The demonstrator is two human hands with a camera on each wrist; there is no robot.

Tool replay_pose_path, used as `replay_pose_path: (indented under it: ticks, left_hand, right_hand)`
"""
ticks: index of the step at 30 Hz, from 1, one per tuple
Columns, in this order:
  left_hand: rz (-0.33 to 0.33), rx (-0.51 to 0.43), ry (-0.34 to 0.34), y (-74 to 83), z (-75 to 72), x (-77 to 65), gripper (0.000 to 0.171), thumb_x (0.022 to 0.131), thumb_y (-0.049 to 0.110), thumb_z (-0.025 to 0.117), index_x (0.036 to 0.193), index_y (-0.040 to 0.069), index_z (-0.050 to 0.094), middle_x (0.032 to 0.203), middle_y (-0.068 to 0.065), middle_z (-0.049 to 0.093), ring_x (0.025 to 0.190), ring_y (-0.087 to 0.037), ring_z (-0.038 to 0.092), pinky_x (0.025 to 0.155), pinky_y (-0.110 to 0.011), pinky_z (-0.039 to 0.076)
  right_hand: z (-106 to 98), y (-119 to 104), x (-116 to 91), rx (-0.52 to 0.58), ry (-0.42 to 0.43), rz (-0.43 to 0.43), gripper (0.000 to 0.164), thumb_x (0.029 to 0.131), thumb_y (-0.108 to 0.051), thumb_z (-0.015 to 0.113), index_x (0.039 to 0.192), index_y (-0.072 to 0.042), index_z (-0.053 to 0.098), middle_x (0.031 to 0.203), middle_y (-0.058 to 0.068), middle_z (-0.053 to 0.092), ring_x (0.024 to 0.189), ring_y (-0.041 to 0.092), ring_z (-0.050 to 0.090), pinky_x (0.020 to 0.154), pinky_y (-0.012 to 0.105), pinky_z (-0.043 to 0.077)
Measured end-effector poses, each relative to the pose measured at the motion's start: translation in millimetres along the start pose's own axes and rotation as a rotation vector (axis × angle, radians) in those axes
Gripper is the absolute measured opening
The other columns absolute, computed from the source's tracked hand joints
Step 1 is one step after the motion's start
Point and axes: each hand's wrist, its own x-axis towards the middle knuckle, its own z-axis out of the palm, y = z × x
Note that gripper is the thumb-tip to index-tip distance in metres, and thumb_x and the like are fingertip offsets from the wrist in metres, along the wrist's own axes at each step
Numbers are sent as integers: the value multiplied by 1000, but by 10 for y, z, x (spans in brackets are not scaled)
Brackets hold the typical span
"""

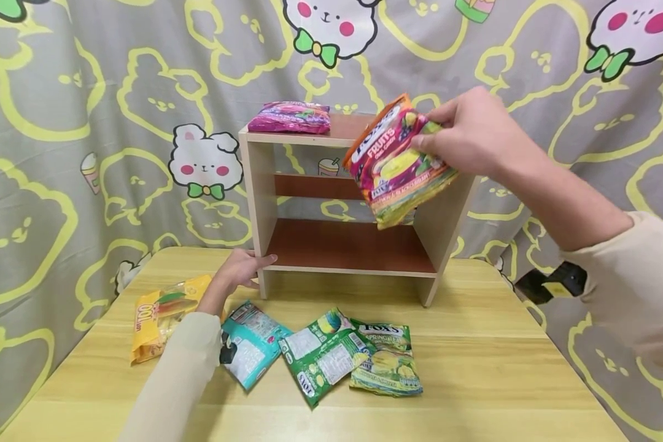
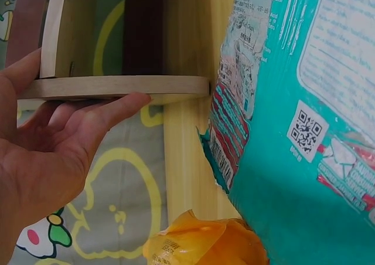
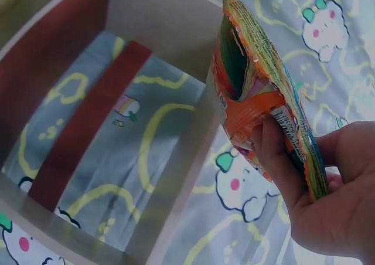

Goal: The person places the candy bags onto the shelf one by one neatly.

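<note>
My right hand (image 1: 477,132) pinches an orange and purple Fox's Fruits candy bag (image 1: 389,162) by one edge, in front of the small shelf's upper right part. In the right wrist view the bag (image 3: 246,104) is seen edge-on, thumb on one side and fingers on the other. My left hand (image 1: 237,270) grips the lower left side panel of the wooden shelf (image 1: 261,202). The left wrist view shows that panel (image 2: 117,87) between thumb and fingers. A purple candy bag (image 1: 290,118) lies on the shelf's top board, at the left.
On the table (image 1: 475,368), in front of the shelf, lie a yellow bag (image 1: 162,316), a teal bag (image 1: 254,344), a green Fox's bag (image 1: 326,356) and a Fox's Spring Tea bag (image 1: 387,359). The two green bags overlap. A patterned curtain (image 1: 143,123) hangs behind.
</note>
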Motion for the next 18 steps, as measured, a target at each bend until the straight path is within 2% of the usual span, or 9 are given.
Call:
replay_pose_path:
  ticks: [4,11,13,16,18]
  left_hand:
    - [0,2,-9,-3,-10,3,57,89,37,66,131,0,54,141,-21,44,125,-46,44,80,-49,54]
    - [1,21,14,-2,-27,1,58,88,39,67,131,2,55,139,-20,46,123,-44,47,79,-48,55]
    - [0,24,16,3,-24,-6,58,88,39,67,131,2,55,139,-19,46,123,-43,47,79,-47,55]
    - [0,19,11,10,-15,-12,57,88,38,67,131,2,55,139,-20,46,124,-43,47,79,-48,55]
    - [-1,15,8,12,-10,-13,57,88,37,66,131,1,54,140,-20,45,124,-44,46,79,-49,55]
  right_hand:
    - [-101,18,64,62,24,67,55,89,-46,61,136,-19,52,115,13,65,87,17,60,70,27,46]
    - [-151,115,163,178,40,172,55,91,-43,59,139,-19,49,131,7,52,89,12,58,71,27,46]
    - [-161,143,199,257,43,204,55,90,-42,61,138,-18,50,122,2,58,83,8,60,69,24,48]
    - [-171,187,247,377,56,236,53,88,-39,65,135,-17,54,98,-5,66,74,5,63,66,20,49]
    - [-168,223,277,411,66,260,52,88,-38,66,134,-16,55,86,-8,66,72,4,63,64,19,49]
